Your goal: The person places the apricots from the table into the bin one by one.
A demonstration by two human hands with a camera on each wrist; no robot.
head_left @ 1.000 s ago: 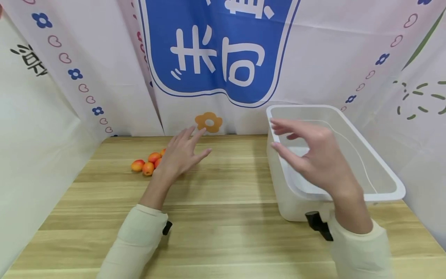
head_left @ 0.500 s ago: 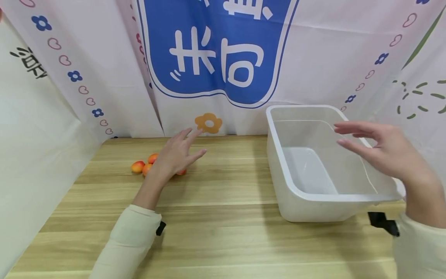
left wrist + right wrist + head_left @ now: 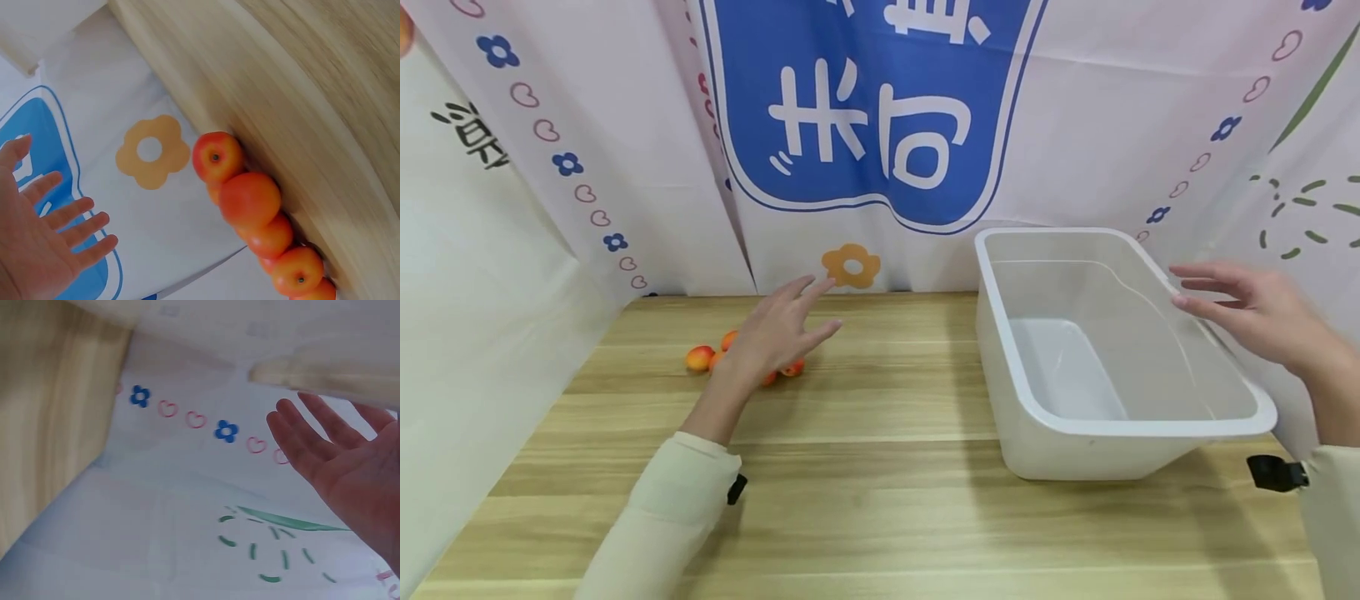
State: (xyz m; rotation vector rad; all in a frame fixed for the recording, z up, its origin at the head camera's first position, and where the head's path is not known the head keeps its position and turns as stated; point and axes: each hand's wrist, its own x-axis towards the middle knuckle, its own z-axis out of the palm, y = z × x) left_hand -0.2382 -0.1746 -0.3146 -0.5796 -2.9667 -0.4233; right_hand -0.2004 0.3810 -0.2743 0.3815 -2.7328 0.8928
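My left hand [image 3: 771,337] hovers, fingers spread, over a cluster of small round orange-red fruits [image 3: 701,358] on the table, hiding part of it in the head view. The left wrist view shows several of these fruits [image 3: 250,200] bunched together, with the palm [image 3: 37,250] apart from them. At the right, my right hand [image 3: 1262,312] is beside the right rim of a white plastic tub [image 3: 1011,358], its fingertips at the rim. Whether they touch it I cannot tell. The right wrist view shows that hand [image 3: 356,469] with fingers extended, partly behind the tub's pale edge.
The wooden table [image 3: 850,517] meets a white printed cloth [image 3: 1075,125] at the back and sides. The tub, with nothing in it, stands on the table's right part, near the back cloth.
My right hand has moved right, from above the tub's left part to its right rim. My left hand has shifted slightly left and stays over the fruits.
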